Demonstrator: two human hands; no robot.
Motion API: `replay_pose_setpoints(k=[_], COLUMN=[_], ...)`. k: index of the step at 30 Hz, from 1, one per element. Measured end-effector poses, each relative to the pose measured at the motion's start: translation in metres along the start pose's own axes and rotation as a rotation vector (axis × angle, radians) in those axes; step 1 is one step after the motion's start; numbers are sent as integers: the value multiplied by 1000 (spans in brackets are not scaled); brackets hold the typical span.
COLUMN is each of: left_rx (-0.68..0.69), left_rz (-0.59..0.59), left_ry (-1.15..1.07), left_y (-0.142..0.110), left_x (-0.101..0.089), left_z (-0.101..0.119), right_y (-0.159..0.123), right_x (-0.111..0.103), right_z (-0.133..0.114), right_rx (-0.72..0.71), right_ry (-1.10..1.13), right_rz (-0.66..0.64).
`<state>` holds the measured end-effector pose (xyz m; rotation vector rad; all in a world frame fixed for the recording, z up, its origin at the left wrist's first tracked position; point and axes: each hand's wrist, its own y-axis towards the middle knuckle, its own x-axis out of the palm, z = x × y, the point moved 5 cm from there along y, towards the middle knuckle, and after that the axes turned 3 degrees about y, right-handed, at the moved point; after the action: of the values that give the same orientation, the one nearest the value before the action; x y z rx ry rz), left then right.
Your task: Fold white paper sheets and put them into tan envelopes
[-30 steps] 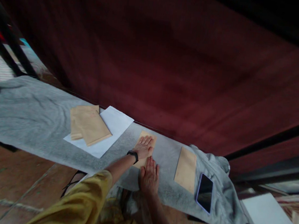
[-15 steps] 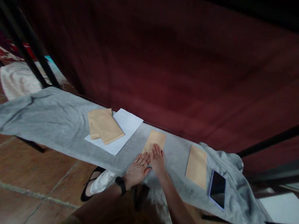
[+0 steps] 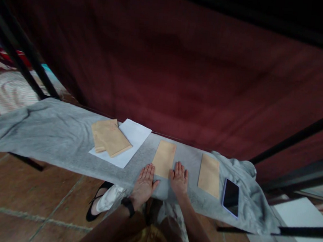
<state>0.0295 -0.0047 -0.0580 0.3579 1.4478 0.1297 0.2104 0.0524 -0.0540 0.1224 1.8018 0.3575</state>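
A brown paper envelope [image 3: 164, 158] lies flat on the grey cloth in front of me, between my two hands. My left hand [image 3: 143, 184], with a dark band on its wrist, rests palm down at the envelope's lower left corner, fingers stretched out. Flat on the cloth by the lower right corner is my right hand [image 3: 179, 180], its fingers also extended. Neither hand holds anything. Another brown envelope [image 3: 210, 175] lies farther right. To the left, several overlapping brown envelopes [image 3: 113, 141] rest on a white sheet of paper [image 3: 137, 134].
A phone [image 3: 231, 197] lies at the right on the grey cloth [image 3: 61, 137], which covers a narrow bench. Behind hangs a dark red curtain [image 3: 183, 81]. Black metal bars [image 3: 298, 135] stand at both sides. White boxes [image 3: 301, 220] are at the lower right on the tiled floor.
My hands have moved apart, from together over the envelope's lower part to either side of it, uncovering it. The view has shifted slightly.
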Motion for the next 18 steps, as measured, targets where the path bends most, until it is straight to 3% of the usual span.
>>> replay_pose_setpoints(k=[3,7,10,13,18], left_rx=[-5,10,-3,-62,-311], left_rz=[-9,-39,-80,-117,-161], left_ry=[27,39,10,-115,-538], left_y=[1,2,1,3,24], left_x=[-4,-13,-18,-24,-26], left_z=[3,5,6,5,-6], right_y=[-11,-24,-33,-41,-50], right_x=[-4,0,2,-1,-5], right_z=[-7,-50,-65,-56,-34], right_rx=[-10,-189,-185,-127,-128], right_ry=[48,123,137,130,128], right_rz=[17,-94,-129,-85,15])
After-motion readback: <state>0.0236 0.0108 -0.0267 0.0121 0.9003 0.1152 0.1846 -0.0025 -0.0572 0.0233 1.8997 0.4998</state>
